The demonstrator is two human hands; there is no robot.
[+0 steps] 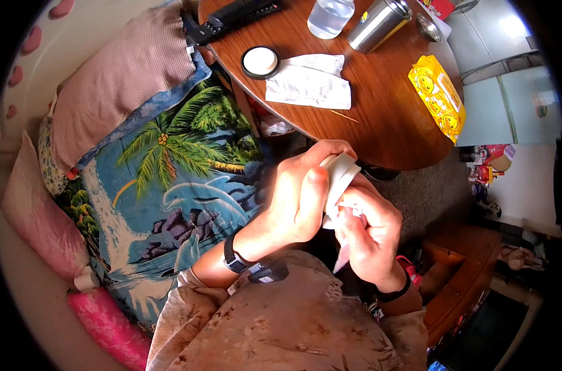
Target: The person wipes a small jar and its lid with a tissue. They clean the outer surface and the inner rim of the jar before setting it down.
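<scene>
Over my lap, just off the table's near edge, my left hand (302,188) is wrapped round a white, round, rimmed piece (340,176), possibly a lid or a small cup. My right hand (370,232) pinches a thin white wipe (332,219) against the piece's lower side. One end of the wipe hangs below the right fingers. The fingers hide much of the piece, so I cannot tell its exact kind. On the table, a black-rimmed round lid with a white inside (260,60) touches a folded white cloth (309,81). A thin wooden stick (344,115) lies beside the cloth.
The round wooden table (380,133) holds a yellow wipes packet (437,99), a steel tumbler (380,26), a clear bottle of liquid (330,18), a small metal dish (429,28) and a black handset (238,15). At left lies a bed with a palm-and-dolphin blanket (188,179).
</scene>
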